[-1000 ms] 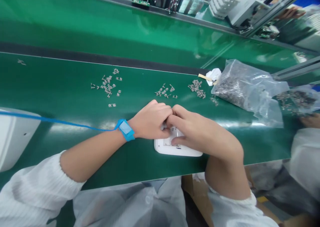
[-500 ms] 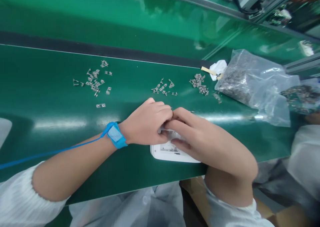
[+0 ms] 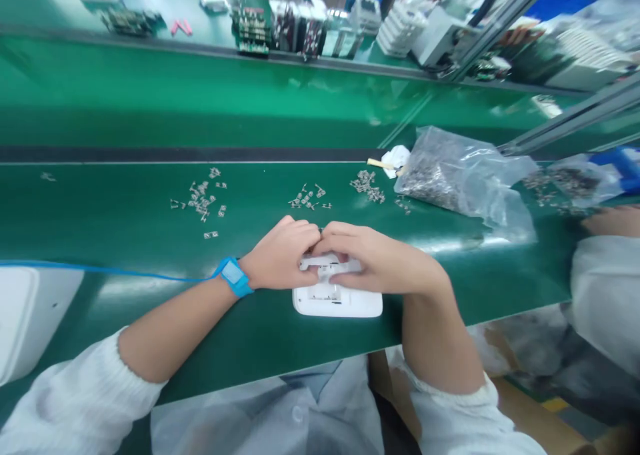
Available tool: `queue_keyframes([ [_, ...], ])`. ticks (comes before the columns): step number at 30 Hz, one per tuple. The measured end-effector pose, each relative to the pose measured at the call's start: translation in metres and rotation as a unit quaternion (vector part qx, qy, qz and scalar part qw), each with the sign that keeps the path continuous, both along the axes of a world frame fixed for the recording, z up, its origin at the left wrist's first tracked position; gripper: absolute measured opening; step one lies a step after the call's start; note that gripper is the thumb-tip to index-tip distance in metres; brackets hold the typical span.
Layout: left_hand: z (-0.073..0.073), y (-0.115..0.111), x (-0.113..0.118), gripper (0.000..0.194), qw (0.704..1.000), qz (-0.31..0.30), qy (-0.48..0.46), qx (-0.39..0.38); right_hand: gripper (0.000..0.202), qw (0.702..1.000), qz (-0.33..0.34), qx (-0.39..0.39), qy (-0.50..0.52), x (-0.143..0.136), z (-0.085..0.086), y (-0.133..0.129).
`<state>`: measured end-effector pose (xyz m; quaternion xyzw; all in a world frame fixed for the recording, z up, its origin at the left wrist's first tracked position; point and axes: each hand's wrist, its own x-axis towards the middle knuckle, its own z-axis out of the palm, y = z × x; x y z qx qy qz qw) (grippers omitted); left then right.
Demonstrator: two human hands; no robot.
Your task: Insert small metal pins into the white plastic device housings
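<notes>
A white plastic housing (image 3: 357, 304) with rounded corners lies on the green table in front of me, its recessed compartment facing up. My left hand (image 3: 283, 255) is closed around its far left part, thumb near the compartment. A blue wrist strap with a cord is on that wrist. My right hand (image 3: 383, 258) bends over the far right part, fingers curled at the far edge and thumb by the compartment. The fingertips of both hands meet there; any small part between them is hidden. Just beyond lies a loose group of small metal contact clips (image 3: 307, 198).
More metal clips lie in piles at the left (image 3: 200, 198) and right (image 3: 367, 187). A clear bag (image 3: 440, 175) full of clips stands at back right, beside a yellow-handled tool (image 3: 380, 164). A white casing (image 3: 35, 315) is at far left. A co-worker's sleeve (image 3: 607, 281) shows at right.
My view has tilted up and shifted, showing more of the far bench and the white casing. Both hands stay on the housing; my right hand sits flatter, uncovering more of it.
</notes>
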<state>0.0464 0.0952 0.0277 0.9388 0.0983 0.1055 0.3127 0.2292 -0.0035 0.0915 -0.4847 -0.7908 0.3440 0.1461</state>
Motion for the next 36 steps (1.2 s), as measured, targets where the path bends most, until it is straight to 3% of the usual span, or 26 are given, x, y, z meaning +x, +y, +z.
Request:
queue_keyframes([
  [2, 0.001, 0.001, 0.001, 0.019, 1.000, 0.005, 0.009, 0.003, 0.017, 0.997, -0.027, 0.045, 0.057, 0.002, -0.009, 0.007],
  [4, 0.004, -0.001, 0.000, 0.019, 1.000, 0.019, 0.023, 0.008, 0.008, 0.983, -0.097, 0.117, 0.102, 0.001, -0.021, 0.015],
  [7, 0.013, -0.015, -0.017, 0.015, 0.995, 0.070, 0.055, 0.038, 0.005, 0.932, -0.244, 0.221, 0.149, 0.002, -0.041, 0.028],
  [10, 0.018, -0.042, -0.061, 0.009, 0.976, 0.175, 0.098, 0.088, 0.006, 0.870, -0.364, 0.289, 0.165, 0.007, -0.056, 0.038],
  [12, 0.016, -0.059, -0.104, 0.007, 0.945, 0.274, 0.128, 0.124, 0.006, 0.846, -0.403, 0.323, 0.135, 0.010, -0.062, 0.043],
  [15, 0.011, -0.073, -0.173, 0.017, 0.869, 0.436, 0.141, 0.188, 0.006, 0.854, -0.383, 0.344, 0.078, 0.007, -0.067, 0.044],
  [17, 0.009, -0.073, -0.210, 0.031, 0.780, 0.558, 0.140, 0.247, 0.007, 0.871, -0.343, 0.348, 0.043, -0.001, -0.068, 0.043],
  [19, 0.009, -0.069, -0.237, 0.049, 0.715, 0.632, 0.153, 0.258, 0.009, 0.886, -0.304, 0.350, 0.001, -0.009, -0.070, 0.041],
  [21, 0.009, -0.063, -0.257, 0.061, 0.682, 0.670, 0.167, 0.238, 0.010, 0.895, -0.283, 0.343, -0.025, -0.015, -0.072, 0.039],
  [25, 0.008, -0.053, -0.287, 0.070, 0.648, 0.715, 0.162, 0.209, 0.011, 0.901, -0.300, 0.313, -0.005, -0.018, -0.075, 0.038],
  [29, 0.010, -0.044, -0.290, 0.065, 0.595, 0.759, 0.097, 0.244, 0.011, 0.893, -0.317, 0.321, 0.006, -0.015, -0.074, 0.040],
  [30, 0.012, -0.042, -0.281, 0.059, 0.591, 0.753, 0.068, 0.281, 0.011, 0.890, -0.321, 0.324, 0.009, -0.015, -0.073, 0.040],
  [32, 0.016, -0.039, -0.250, 0.044, 0.633, 0.684, 0.025, 0.362, 0.011, 0.886, -0.325, 0.331, 0.013, -0.014, -0.071, 0.038],
  [34, 0.020, -0.034, -0.208, 0.031, 0.751, 0.536, 0.034, 0.384, 0.011, 0.882, -0.327, 0.337, 0.015, -0.012, -0.070, 0.037],
  [35, 0.021, -0.030, -0.186, 0.029, 0.793, 0.474, 0.065, 0.378, 0.011, 0.881, -0.328, 0.340, 0.016, -0.010, -0.069, 0.036],
  [36, 0.021, -0.025, -0.165, 0.029, 0.800, 0.461, 0.086, 0.374, 0.011, 0.880, -0.329, 0.343, 0.016, -0.008, -0.069, 0.035],
])
